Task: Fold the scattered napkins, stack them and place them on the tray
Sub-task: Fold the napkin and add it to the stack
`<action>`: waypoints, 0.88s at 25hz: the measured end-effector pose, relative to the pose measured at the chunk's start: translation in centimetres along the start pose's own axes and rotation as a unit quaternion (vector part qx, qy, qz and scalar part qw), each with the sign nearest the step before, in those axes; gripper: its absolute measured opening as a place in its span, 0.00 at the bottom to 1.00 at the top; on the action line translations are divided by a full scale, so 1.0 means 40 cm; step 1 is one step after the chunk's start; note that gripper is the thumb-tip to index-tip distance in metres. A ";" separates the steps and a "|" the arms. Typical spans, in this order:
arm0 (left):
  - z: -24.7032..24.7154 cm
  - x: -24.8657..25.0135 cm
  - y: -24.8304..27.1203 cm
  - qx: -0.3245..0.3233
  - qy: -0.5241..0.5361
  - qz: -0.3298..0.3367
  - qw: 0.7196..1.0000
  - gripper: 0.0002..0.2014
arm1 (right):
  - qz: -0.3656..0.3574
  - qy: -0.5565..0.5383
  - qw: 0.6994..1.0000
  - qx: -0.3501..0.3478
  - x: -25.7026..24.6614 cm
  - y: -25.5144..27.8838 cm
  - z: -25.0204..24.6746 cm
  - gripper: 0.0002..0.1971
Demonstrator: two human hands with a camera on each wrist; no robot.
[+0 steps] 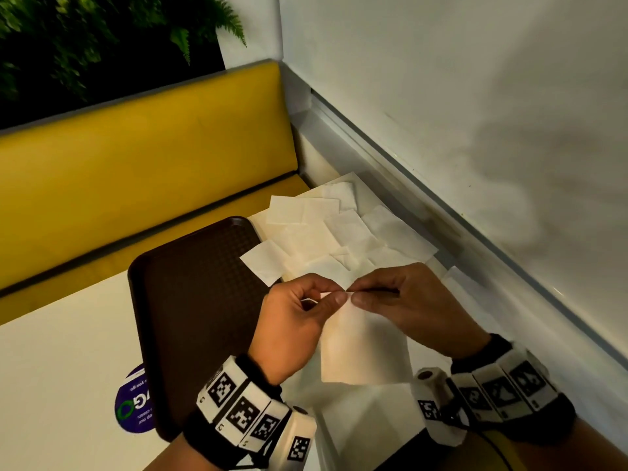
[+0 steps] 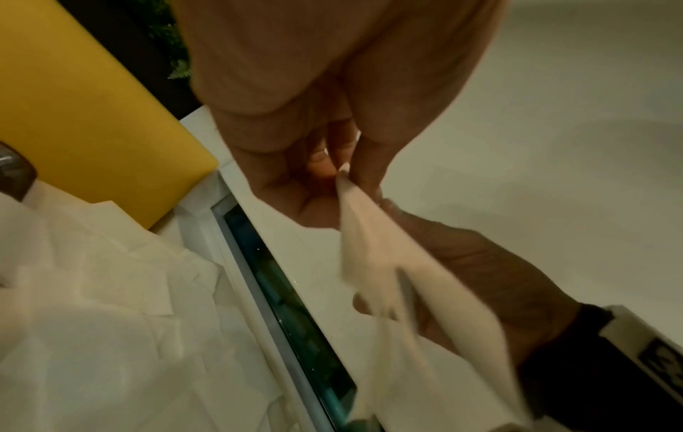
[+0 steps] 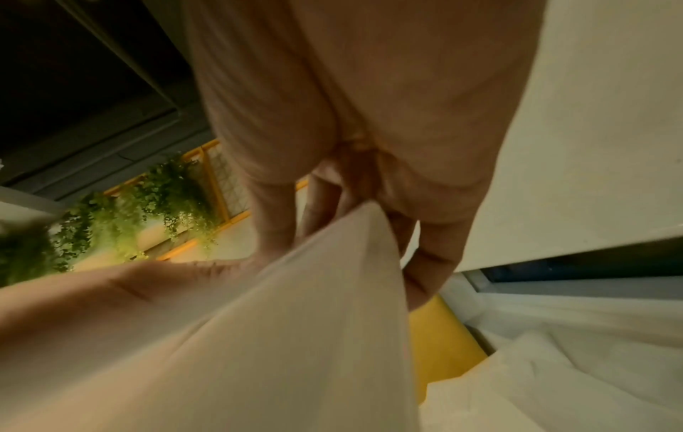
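Observation:
A white napkin (image 1: 365, 345) hangs in the air above the table, and both hands pinch its top edge. My left hand (image 1: 299, 307) grips the left part of that edge between thumb and fingers; my right hand (image 1: 404, 300) pinches it just beside. In the left wrist view the napkin (image 2: 425, 307) hangs down from my left hand's fingers (image 2: 355, 163). In the right wrist view the napkin (image 3: 295, 321) fills the lower middle. Several loose white napkins (image 1: 326, 232) lie scattered beyond the hands. The dark brown tray (image 1: 190, 300) sits to the left, bare.
A yellow bench seat (image 1: 136, 164) runs along the table's far side, with green plants (image 1: 85, 35) behind it. A white wall with a ledge (image 1: 475, 232) borders the table on the right. A purple round sticker (image 1: 132, 406) lies by the tray's near corner.

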State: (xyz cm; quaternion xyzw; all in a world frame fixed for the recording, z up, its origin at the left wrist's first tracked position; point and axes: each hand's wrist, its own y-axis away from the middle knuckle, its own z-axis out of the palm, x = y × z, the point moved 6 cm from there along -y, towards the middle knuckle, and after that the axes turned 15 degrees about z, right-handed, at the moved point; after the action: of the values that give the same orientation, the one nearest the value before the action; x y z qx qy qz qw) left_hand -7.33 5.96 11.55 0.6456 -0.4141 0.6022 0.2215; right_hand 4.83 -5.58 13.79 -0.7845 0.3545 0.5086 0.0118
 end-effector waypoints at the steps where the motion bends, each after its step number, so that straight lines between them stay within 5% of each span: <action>1: -0.008 -0.009 0.004 0.012 -0.003 -0.005 1.000 0.02 | 0.009 -0.027 0.999 0.023 0.015 0.004 -0.004 0.06; 6: -0.081 -0.069 0.105 0.031 -0.046 -0.045 0.997 0.04 | 0.066 -0.135 0.989 0.007 0.096 0.039 0.056 0.06; 12: -0.161 -0.286 0.426 0.053 -0.164 -0.198 0.965 0.06 | 0.088 0.002 0.994 -0.072 0.235 0.059 0.385 0.03; 15: -0.143 -0.376 0.513 0.026 -0.241 -0.222 0.944 0.06 | 0.090 0.076 0.990 -0.071 0.329 0.068 0.508 0.03; 22: -0.127 -0.456 0.559 -0.015 -0.319 -0.247 0.915 0.07 | 0.079 0.171 0.981 -0.041 0.373 0.078 0.570 0.02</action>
State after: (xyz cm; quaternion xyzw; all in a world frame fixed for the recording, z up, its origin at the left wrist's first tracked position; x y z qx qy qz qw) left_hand -27.04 2.35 -9.83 0.8817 -0.2987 0.2843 0.2292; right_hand -11.51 -7.38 -8.16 -0.8292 0.3910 0.3803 -0.1219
